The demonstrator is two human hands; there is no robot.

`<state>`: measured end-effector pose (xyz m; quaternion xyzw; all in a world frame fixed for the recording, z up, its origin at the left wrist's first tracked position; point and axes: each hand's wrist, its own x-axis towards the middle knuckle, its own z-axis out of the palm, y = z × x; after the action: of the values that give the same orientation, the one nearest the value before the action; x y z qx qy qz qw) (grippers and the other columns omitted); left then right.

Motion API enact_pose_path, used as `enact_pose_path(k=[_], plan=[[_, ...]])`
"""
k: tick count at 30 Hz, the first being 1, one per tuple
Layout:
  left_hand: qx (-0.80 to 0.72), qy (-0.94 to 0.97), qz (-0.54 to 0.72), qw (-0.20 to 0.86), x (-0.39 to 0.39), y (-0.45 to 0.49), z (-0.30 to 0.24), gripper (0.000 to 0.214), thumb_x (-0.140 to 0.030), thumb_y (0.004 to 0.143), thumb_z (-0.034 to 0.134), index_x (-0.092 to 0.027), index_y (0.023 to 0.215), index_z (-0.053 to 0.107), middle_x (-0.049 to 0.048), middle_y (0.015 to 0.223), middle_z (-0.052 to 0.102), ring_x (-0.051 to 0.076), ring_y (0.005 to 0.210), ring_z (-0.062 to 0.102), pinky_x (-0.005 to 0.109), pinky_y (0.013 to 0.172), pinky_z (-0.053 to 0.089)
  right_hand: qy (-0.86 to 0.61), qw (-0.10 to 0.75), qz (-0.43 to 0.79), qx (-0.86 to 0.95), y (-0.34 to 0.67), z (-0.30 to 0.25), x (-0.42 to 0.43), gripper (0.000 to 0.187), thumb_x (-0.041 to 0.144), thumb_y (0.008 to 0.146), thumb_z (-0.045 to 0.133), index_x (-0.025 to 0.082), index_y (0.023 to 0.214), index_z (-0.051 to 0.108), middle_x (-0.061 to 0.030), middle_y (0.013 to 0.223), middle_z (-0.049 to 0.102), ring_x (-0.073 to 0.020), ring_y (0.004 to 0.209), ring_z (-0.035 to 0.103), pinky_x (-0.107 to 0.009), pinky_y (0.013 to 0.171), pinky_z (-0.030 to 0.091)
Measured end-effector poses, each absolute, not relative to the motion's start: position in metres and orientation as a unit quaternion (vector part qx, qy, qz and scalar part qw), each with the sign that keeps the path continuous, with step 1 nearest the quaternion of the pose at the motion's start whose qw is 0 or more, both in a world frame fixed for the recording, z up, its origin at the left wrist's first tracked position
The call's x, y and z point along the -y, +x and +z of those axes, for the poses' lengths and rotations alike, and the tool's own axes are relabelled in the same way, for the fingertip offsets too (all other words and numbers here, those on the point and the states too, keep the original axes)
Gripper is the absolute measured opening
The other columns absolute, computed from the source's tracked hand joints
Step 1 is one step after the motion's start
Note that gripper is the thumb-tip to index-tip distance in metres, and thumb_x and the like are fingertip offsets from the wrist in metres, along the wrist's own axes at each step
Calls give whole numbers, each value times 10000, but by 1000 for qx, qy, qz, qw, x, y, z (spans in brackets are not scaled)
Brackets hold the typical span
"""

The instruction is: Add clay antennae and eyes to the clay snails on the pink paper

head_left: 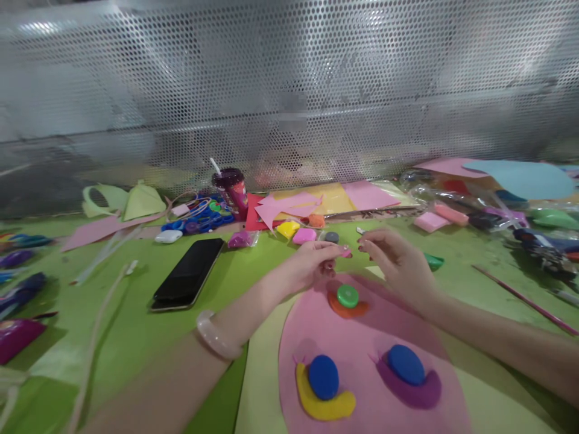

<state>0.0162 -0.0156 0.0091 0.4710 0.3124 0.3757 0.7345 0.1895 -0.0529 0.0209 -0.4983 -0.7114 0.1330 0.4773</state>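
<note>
Yellow clay snail (323, 411) on pink paper (362, 343) | left fingers (326, 247) pinching pink clay bit (346, 252) | right fingers (382, 237) curled, grip unclear | sagging wrist could dislodge green cap (348, 295)

A shiny perforated metal panel (316, 66) stands behind a bright green tabletop (136, 337).

Pink bit (346, 253), tiny: my left hand (313, 260) is pinching it. Pink card (359, 340), rounded: lying flat, bearing blue-capped yellow snail (322, 407), blue-capped purple snail (411, 390), green-capped orange piece (346, 310).
</note>
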Motion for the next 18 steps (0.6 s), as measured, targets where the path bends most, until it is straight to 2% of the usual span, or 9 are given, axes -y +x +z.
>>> enact_pose_path(k=[9, 15, 18], plan=[[-335, 464, 392, 720, 10, 16, 6, 178, -288, 660, 727, -132, 719, 664, -33, 544, 452, 57, 489, 368, 217, 461, 290, -545, 469, 185, 670, 188, 24, 48, 198, 397, 769, 579, 200, 778, 594, -39, 784, 667, -182, 692, 609, -342, 670, 474], [-345, 487, 363, 715, 4, 16, -3, 221, -337, 637, 750, -156, 675, 630, -43, 498, 429, 51, 426, 351, 222, 412, 247, -552, 463, 157, 676, 187, 27, 50, 174, 344, 796, 554, 195, 823, 639, -38, 831, 683, -174, 726, 612, -311, 647, 468], [-342, 492, 371, 710, 3, 17, -5, 230, -343, 645, 746, -156, 652, 613, -42, 494, 429, 50, 420, 365, 219, 407, 257, -559, 447, 145, 683, 188, 26, 50, 198, 390, 786, 580, 194, 771, 605, -26, 755, 667, -157, 643, 587, -289, 576, 448]])
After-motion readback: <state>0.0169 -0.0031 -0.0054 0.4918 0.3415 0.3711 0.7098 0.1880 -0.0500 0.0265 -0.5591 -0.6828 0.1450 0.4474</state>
